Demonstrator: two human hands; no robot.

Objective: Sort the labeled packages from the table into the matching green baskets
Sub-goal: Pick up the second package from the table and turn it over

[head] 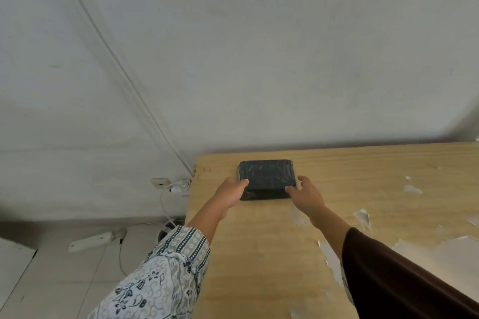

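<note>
A flat black plastic-wrapped package (pixel 267 176) lies near the far left corner of the wooden table (pixel 363 189). No label shows on its top face. My left hand (pixel 230 194) grips its near left corner, thumb on top. My right hand (pixel 307 194) touches its near right corner, with thumb on the package's top edge and fingers spread along its right side. No green basket is in view.
The table's veneer is peeling in white patches (pixel 363 217) on the right side. A white wall stands behind the table. On the tiled floor to the left lie a power strip (pixel 90 241), a wall socket (pixel 160 183) and white cables (pixel 163 202).
</note>
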